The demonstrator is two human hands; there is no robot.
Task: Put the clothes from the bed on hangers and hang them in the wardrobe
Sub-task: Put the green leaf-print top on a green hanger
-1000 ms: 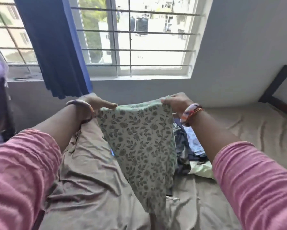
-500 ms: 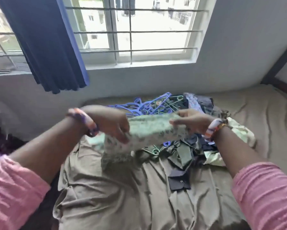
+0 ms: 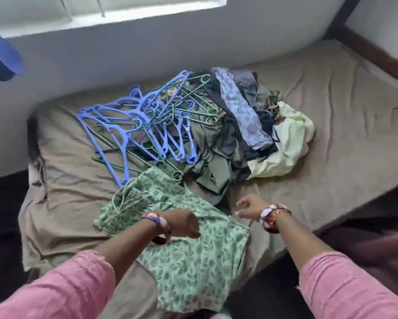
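A green floral garment (image 3: 188, 256) lies spread on the near part of the bed (image 3: 331, 157), its lower end hanging over the front edge. My left hand (image 3: 184, 223) is over the middle of it, fingertips down on the fabric; I cannot tell whether they pinch it. My right hand (image 3: 248, 207) hovers just past the garment's right edge, fingers loosely curled and holding nothing. Behind the garment lies a tangle of blue and green plastic hangers (image 3: 147, 125). To their right is a heap of dark, patterned and pale yellow clothes (image 3: 251, 125).
The bed has a wrinkled brown sheet and stands against a grey wall under a window sill (image 3: 101, 17). A dark wooden bed frame (image 3: 377, 56) runs along the far right. A blue curtain (image 3: 0, 56) hangs at the upper left. The floor beside the bed is dark.
The green floral garment, held up by both hands a second ago, now lies on the bed. My right hand has let go of it. The view has tilted down toward the bed.
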